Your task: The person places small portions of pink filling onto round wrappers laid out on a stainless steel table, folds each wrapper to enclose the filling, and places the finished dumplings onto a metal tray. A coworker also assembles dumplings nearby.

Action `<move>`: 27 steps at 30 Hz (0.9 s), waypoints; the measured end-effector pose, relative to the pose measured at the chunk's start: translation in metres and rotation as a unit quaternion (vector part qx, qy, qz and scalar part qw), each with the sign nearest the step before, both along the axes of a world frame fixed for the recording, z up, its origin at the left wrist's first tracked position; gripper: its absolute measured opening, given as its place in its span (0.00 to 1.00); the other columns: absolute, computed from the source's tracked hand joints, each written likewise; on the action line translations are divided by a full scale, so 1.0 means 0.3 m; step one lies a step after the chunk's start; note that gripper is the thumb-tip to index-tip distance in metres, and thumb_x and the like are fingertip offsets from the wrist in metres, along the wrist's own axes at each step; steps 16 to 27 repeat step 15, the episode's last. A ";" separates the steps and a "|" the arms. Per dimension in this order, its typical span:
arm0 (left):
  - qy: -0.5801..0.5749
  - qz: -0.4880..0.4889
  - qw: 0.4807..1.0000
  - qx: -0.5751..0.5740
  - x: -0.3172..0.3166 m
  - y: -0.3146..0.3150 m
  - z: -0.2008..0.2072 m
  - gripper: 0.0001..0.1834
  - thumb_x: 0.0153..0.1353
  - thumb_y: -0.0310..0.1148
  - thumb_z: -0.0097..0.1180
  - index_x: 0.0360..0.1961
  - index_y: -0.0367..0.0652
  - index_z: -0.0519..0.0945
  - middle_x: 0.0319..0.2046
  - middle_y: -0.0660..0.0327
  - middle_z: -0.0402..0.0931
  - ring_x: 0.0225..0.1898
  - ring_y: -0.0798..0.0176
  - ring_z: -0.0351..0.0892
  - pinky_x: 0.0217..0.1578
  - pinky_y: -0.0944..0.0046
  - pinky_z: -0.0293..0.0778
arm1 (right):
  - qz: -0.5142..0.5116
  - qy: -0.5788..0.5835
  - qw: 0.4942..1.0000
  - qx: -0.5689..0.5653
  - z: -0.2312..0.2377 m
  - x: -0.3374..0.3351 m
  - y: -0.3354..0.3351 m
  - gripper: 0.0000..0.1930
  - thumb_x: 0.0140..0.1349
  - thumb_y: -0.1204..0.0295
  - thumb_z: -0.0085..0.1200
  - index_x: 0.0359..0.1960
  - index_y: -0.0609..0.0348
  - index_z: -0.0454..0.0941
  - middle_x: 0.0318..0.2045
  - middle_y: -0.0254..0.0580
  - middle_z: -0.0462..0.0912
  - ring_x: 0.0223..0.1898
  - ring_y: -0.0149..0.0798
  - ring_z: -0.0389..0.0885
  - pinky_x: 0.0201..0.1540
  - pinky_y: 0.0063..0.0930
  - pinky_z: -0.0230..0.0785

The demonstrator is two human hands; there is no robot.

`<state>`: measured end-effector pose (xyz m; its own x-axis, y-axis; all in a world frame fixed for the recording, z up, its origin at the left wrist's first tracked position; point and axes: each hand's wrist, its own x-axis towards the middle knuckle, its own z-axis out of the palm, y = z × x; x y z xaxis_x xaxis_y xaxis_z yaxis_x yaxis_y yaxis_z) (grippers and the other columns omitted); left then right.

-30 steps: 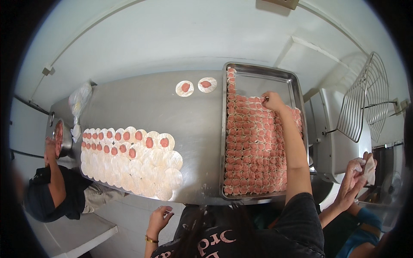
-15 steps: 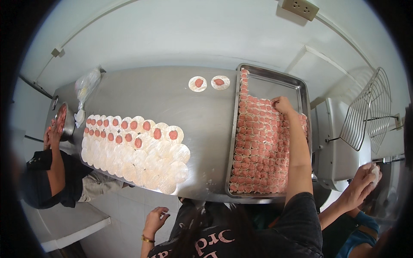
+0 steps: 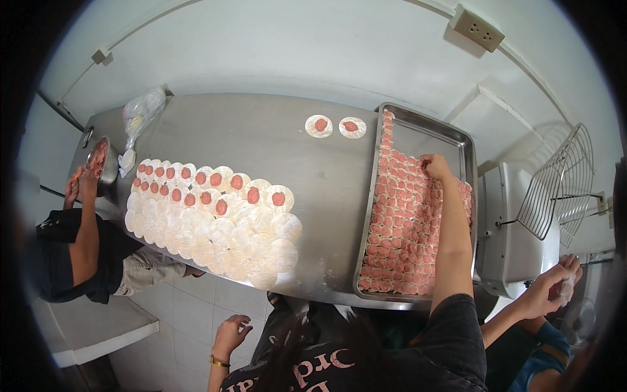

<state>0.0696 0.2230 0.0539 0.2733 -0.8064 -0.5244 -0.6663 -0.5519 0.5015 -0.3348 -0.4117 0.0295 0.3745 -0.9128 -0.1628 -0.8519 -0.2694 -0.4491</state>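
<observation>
My right hand (image 3: 432,164) reaches into a large metal tray (image 3: 428,136), its fingers closed on a small filled dumpling at the far end of the packed rows. Many open-topped dumplings (image 3: 401,225) with pink meat fill most of the tray. My left hand (image 3: 233,332) hangs below the table's near edge, loosely curled with fingers apart and nothing in it. Overlapping round dough wrappers (image 3: 225,242) lie on the table to the left, the far rows topped with meat dabs. Two wrappers with meat, one left (image 3: 319,126) and one right (image 3: 353,127), lie apart by the tray.
At far left another person's hands (image 3: 80,185) work at a metal bowl (image 3: 106,166) of minced meat. A plastic bag (image 3: 144,111) lies nearby. On the right stand a white machine (image 3: 506,228) and a wire rack (image 3: 555,183); another person's hand (image 3: 552,287) holds something whitish.
The view has shifted a little, moving the table and tray within the picture. My right hand stays at the dumpling rows' far edge. The left person's hands have moved slightly at the bowl.
</observation>
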 end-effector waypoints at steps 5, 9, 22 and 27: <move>0.001 0.000 1.000 -0.011 0.034 0.029 -0.020 0.12 0.53 0.34 0.63 0.38 0.43 0.80 0.35 0.58 0.81 0.34 0.56 0.82 0.36 0.58 0.76 | -0.072 -0.090 0.993 -0.038 0.004 0.026 0.020 0.21 0.47 0.77 0.54 0.47 0.57 0.80 0.38 0.52 0.84 0.37 0.48 0.83 0.42 0.34 0.73; -0.005 -0.016 1.000 -0.010 0.060 0.044 -0.032 0.12 0.53 0.35 0.63 0.38 0.43 0.80 0.35 0.58 0.81 0.35 0.56 0.82 0.36 0.58 0.76 | -0.013 -0.089 0.986 -0.140 0.089 0.176 0.081 0.20 0.49 0.78 0.53 0.48 0.58 0.79 0.42 0.51 0.82 0.40 0.47 0.83 0.45 0.34 0.73; -0.003 -0.035 0.999 -0.019 0.095 -0.020 0.007 0.13 0.53 0.33 0.63 0.40 0.43 0.80 0.38 0.55 0.80 0.37 0.57 0.83 0.40 0.61 0.77 | 0.131 -0.161 0.978 -0.017 0.008 0.747 0.417 0.16 0.51 0.76 0.57 0.44 0.56 0.82 0.44 0.49 0.82 0.40 0.42 0.83 0.46 0.34 0.74; -0.003 -0.035 0.999 -0.019 0.095 -0.020 0.007 0.13 0.53 0.33 0.63 0.40 0.43 0.80 0.38 0.55 0.80 0.37 0.57 0.83 0.40 0.61 0.77 | 0.131 -0.161 0.978 -0.017 0.008 0.747 0.417 0.16 0.51 0.76 0.57 0.44 0.56 0.82 0.44 0.49 0.82 0.40 0.42 0.83 0.46 0.34 0.74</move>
